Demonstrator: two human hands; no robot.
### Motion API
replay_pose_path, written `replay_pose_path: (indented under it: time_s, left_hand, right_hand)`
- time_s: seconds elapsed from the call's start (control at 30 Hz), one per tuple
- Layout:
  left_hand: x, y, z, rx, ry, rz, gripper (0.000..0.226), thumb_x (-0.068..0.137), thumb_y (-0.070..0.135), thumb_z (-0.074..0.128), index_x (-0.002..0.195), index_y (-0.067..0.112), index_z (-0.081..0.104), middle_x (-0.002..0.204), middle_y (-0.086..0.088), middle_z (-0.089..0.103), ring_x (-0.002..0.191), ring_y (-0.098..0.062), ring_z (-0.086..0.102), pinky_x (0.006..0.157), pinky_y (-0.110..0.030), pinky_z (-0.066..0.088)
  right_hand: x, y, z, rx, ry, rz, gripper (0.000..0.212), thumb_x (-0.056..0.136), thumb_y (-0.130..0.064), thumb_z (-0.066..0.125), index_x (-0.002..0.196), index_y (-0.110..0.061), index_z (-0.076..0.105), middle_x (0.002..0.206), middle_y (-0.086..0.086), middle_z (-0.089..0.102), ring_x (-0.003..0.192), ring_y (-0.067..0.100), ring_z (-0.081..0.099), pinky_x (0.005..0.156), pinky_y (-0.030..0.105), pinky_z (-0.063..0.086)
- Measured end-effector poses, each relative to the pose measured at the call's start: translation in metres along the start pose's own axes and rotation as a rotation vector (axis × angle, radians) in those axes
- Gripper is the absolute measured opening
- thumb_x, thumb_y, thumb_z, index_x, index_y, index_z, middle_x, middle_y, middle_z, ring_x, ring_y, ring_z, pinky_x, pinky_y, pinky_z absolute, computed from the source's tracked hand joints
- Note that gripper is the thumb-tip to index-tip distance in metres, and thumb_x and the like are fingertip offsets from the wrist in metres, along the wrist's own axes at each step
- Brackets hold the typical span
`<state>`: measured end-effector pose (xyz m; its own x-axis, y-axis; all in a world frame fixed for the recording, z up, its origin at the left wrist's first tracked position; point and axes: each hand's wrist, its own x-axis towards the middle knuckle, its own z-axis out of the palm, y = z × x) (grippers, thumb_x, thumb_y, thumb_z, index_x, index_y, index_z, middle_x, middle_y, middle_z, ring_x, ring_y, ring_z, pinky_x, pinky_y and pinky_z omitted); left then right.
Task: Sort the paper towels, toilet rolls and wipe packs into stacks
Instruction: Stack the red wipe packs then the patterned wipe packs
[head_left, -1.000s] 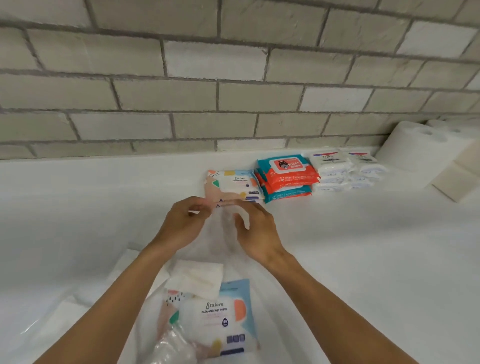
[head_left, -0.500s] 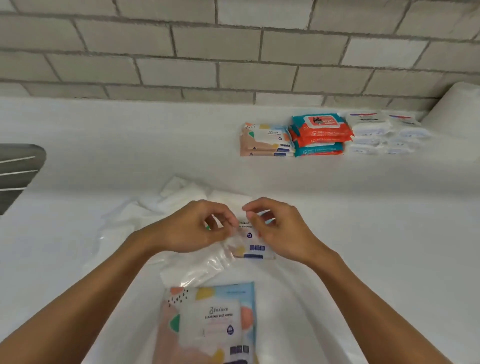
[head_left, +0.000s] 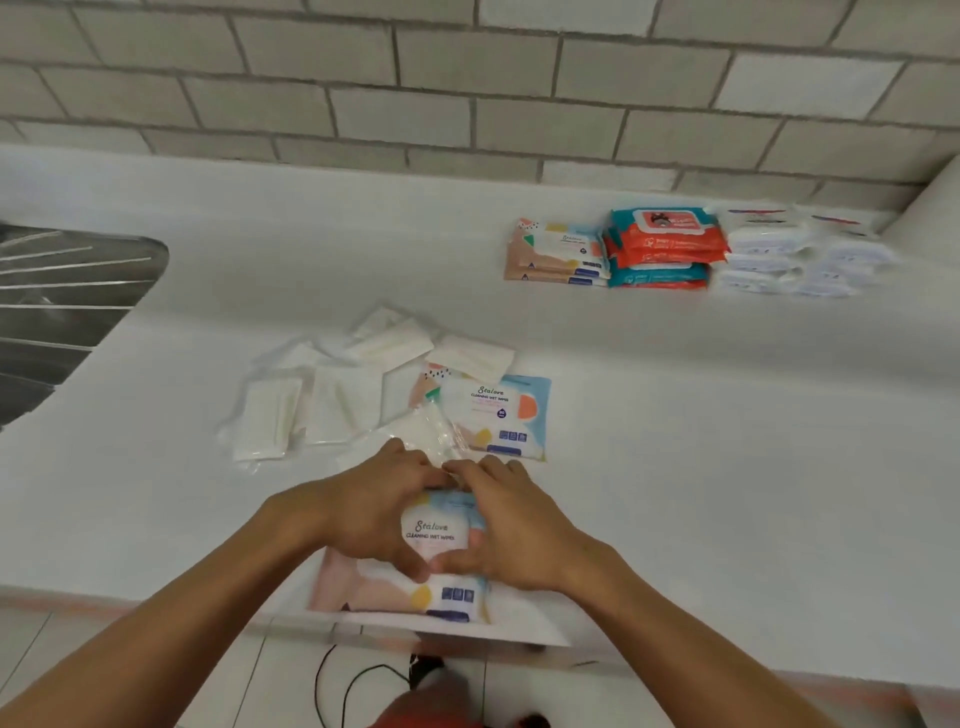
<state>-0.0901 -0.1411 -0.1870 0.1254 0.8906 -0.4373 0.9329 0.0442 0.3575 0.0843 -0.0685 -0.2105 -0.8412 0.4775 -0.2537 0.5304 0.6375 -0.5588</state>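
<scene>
Head view: at the near edge of the white worktop (head_left: 727, 415), the left hand (head_left: 374, 514) and right hand (head_left: 519, 530) both grasp a pastel wipe pack (head_left: 436, 538). Their fingers curl over its far edge and the thumbs meet on its face. A second matching pack (head_left: 493, 415) lies just beyond, beside scattered white folded packs (head_left: 311, 400). Far right, by the brick wall, a pastel stack (head_left: 558, 254), an orange-teal stack (head_left: 662, 249) and white stacks (head_left: 789, 254) stand side by side.

Two bare forearms (head_left: 182, 623), uncovered as far as the lower edge, left hand (head_left: 379, 514) and right hand (head_left: 514, 530) bare, red-orange garment (head_left: 441, 701) low between the arms, blurred, dark patch (head_left: 423, 664) just above it, too blurred to name
</scene>
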Motion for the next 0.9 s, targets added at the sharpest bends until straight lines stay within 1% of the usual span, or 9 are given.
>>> replay_pose_path:
  time_s: [0.2, 0.3, 0.4, 0.47, 0.57, 0.63, 0.77, 0.83, 0.9]
  left_hand:
    - [-0.010, 0.014, 0.000, -0.070, 0.066, -0.115, 0.080, 0.059, 0.049, 0.086, 0.130, 0.035, 0.053, 0.117, 0.006, 0.053, 0.114, -0.017, 0.036, 0.100, -0.033, 0.040]
    - [-0.009, 0.014, 0.000, -0.068, 0.107, -0.132, 0.062, 0.053, 0.053, 0.087, 0.107, 0.033, 0.065, 0.099, 0.007, 0.058, 0.099, -0.015, 0.045, 0.084, -0.029, 0.047]
    - [-0.005, 0.017, -0.006, -0.059, 0.119, -0.125, 0.041, 0.054, 0.054, 0.087, 0.083, 0.032, 0.067, 0.070, 0.012, 0.049, 0.072, -0.008, 0.043, 0.063, -0.023, 0.040]
    - [0.001, 0.017, -0.012, -0.048, 0.115, -0.128, 0.040, 0.054, 0.058, 0.085, 0.079, 0.030, 0.071, 0.065, 0.013, 0.048, 0.073, -0.008, 0.042, 0.065, -0.026, 0.042]
    - [0.011, 0.012, -0.017, -0.017, 0.103, -0.150, 0.053, 0.050, 0.072, 0.077, 0.088, 0.035, 0.070, 0.088, 0.013, 0.059, 0.094, -0.009, 0.044, 0.083, -0.032, 0.047]
    - [0.014, 0.005, -0.025, -0.125, 0.103, -0.132, 0.049, 0.050, 0.070, 0.078, 0.088, 0.041, 0.067, 0.099, 0.013, 0.061, 0.098, -0.008, 0.052, 0.086, -0.031, 0.049]
    - [0.012, -0.009, -0.048, -0.507, 0.217, -0.050, 0.043, 0.065, 0.035, 0.089, 0.105, 0.035, 0.071, 0.110, 0.018, 0.068, 0.103, 0.001, 0.061, 0.087, -0.018, 0.052]
    - [0.012, -0.018, -0.058, -0.829, 0.322, -0.022, 0.049, 0.067, 0.023, 0.088, 0.112, 0.032, 0.070, 0.114, 0.009, 0.070, 0.106, -0.006, 0.064, 0.086, -0.024, 0.055]
    - [0.015, -0.028, -0.062, -1.139, 0.346, 0.023, 0.056, 0.065, 0.026, 0.088, 0.118, 0.027, 0.068, 0.116, -0.005, 0.070, 0.106, -0.020, 0.067, 0.081, -0.029, 0.057]
  right_hand:
    - [-0.001, 0.003, 0.005, 0.194, 0.048, 0.116, 0.085, 0.058, -0.054, 0.087, 0.129, -0.028, 0.048, 0.122, -0.005, 0.061, 0.108, 0.015, 0.058, 0.092, 0.035, 0.050]
    - [-0.001, 0.001, 0.001, 0.323, 0.069, 0.155, 0.065, 0.056, -0.045, 0.091, 0.110, -0.025, 0.061, 0.108, -0.005, 0.067, 0.096, 0.011, 0.063, 0.082, 0.027, 0.055]
    - [-0.003, 0.004, -0.001, 0.499, 0.100, 0.188, 0.037, 0.059, -0.037, 0.091, 0.086, -0.024, 0.069, 0.089, -0.007, 0.069, 0.082, 0.007, 0.063, 0.066, 0.019, 0.051]
    - [-0.004, 0.009, -0.002, 0.619, 0.120, 0.160, 0.023, 0.064, -0.029, 0.090, 0.070, -0.027, 0.068, 0.082, -0.008, 0.069, 0.078, 0.007, 0.064, 0.065, 0.021, 0.052]
    - [-0.005, 0.019, -0.011, 0.787, 0.161, 0.143, 0.013, 0.072, -0.020, 0.085, 0.073, -0.020, 0.072, 0.095, -0.002, 0.073, 0.092, 0.014, 0.069, 0.078, 0.033, 0.060]
    - [-0.003, 0.027, -0.021, 0.870, 0.187, 0.163, 0.010, 0.074, -0.017, 0.084, 0.076, -0.016, 0.074, 0.099, 0.004, 0.073, 0.095, 0.018, 0.071, 0.080, 0.037, 0.060]
    - [0.007, 0.039, -0.050, 1.013, 0.242, 0.186, 0.009, 0.076, -0.008, 0.080, 0.082, -0.008, 0.074, 0.111, 0.011, 0.071, 0.098, 0.028, 0.071, 0.082, 0.049, 0.059]
    - [0.014, 0.042, -0.063, 1.123, 0.294, 0.213, 0.011, 0.077, -0.003, 0.077, 0.085, -0.002, 0.070, 0.110, 0.015, 0.070, 0.096, 0.034, 0.071, 0.083, 0.055, 0.057]
    - [0.022, 0.042, -0.073, 1.178, 0.337, 0.202, 0.006, 0.080, -0.001, 0.074, 0.082, -0.004, 0.068, 0.096, 0.016, 0.071, 0.088, 0.034, 0.071, 0.082, 0.052, 0.056]
